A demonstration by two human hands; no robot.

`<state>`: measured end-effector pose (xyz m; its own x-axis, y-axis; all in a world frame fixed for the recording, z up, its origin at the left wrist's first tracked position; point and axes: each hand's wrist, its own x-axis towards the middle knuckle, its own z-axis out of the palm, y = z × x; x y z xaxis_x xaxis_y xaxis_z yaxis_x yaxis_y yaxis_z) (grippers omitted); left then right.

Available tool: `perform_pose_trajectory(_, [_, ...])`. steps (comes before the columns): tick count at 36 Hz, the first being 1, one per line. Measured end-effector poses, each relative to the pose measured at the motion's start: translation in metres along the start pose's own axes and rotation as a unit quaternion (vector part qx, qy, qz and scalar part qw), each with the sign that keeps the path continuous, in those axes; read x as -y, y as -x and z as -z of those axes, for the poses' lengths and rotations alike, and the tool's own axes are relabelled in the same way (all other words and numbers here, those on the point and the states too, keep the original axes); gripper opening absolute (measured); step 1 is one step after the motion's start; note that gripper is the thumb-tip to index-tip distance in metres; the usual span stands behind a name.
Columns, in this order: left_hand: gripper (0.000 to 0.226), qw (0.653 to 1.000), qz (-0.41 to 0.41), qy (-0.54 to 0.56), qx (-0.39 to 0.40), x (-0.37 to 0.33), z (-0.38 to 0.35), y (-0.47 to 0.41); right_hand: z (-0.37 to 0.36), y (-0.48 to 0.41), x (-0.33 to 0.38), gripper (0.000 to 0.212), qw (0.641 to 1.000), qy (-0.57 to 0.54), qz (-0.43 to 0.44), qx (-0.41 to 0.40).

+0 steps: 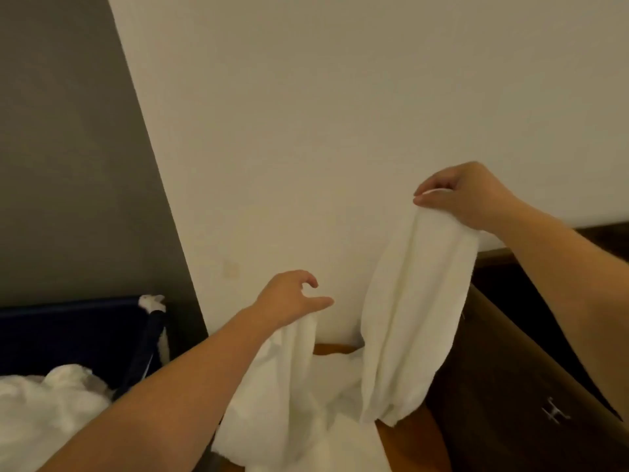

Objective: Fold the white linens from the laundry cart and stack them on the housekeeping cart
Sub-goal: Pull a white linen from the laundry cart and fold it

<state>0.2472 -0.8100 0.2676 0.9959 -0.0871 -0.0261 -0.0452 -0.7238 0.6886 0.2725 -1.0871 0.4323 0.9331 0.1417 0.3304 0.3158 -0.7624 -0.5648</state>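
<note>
A white linen (405, 321) hangs between my two hands in front of a pale wall. My right hand (469, 195) is raised higher and pinches one top corner, so a long fold of cloth drops from it. Lower and to the left, my left hand (289, 301) grips the other end, thumb and forefinger sticking out past the cloth. The linen's lower part sags onto a wooden surface (418, 437). At the lower left, a heap of white linens (41, 413) lies in the dark blue laundry cart (68, 335).
A dark wooden cabinet (510, 403) with a metal handle (554, 413) stands at the right. A grey wall panel (68, 148) rises behind the laundry cart. The pale wall (340, 97) is close in front.
</note>
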Motion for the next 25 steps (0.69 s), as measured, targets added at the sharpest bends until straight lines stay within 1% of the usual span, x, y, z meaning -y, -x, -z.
perform_pose_trajectory(2, [0.049,1.0,-0.004,-0.005,0.008,-0.015,-0.019,-0.005,0.004,0.001,0.005,0.004,0.999,-0.007,0.006,-0.03])
perform_pose_trajectory(6, [0.058,0.999,-0.012,-0.017,0.034,-0.037,-0.051,-0.008,0.009,0.001,0.011,0.006,0.996,-0.023,0.008,-0.081])
perform_pose_trajectory(11, [0.065,0.995,-0.031,-0.067,0.068,-0.053,-0.078,-0.01,0.015,0.0,0.007,0.008,0.992,-0.026,0.014,-0.119])
perform_pose_trajectory(17, [0.057,0.993,-0.03,-0.101,0.049,-0.067,-0.107,-0.012,0.016,-0.005,0.011,0.008,0.987,-0.048,0.019,-0.155])
perform_pose_trajectory(20, [0.041,0.993,-0.036,-0.1,0.052,-0.07,-0.115,-0.015,0.016,-0.006,0.013,0.007,0.986,-0.053,0.026,-0.159])
perform_pose_trajectory(22, [0.028,0.994,-0.039,-0.092,0.04,-0.069,-0.116,-0.014,0.019,-0.005,0.012,0.008,0.985,-0.055,0.021,-0.161])
perform_pose_trajectory(23, [0.028,0.995,-0.042,-0.081,0.03,-0.066,-0.115,-0.015,0.021,-0.004,0.01,0.008,0.985,-0.055,0.018,-0.163])
perform_pose_trajectory(25, [0.04,0.997,-0.033,-0.065,0.011,-0.057,-0.107,-0.017,0.028,-0.001,0.001,0.008,0.985,-0.056,0.009,-0.164])
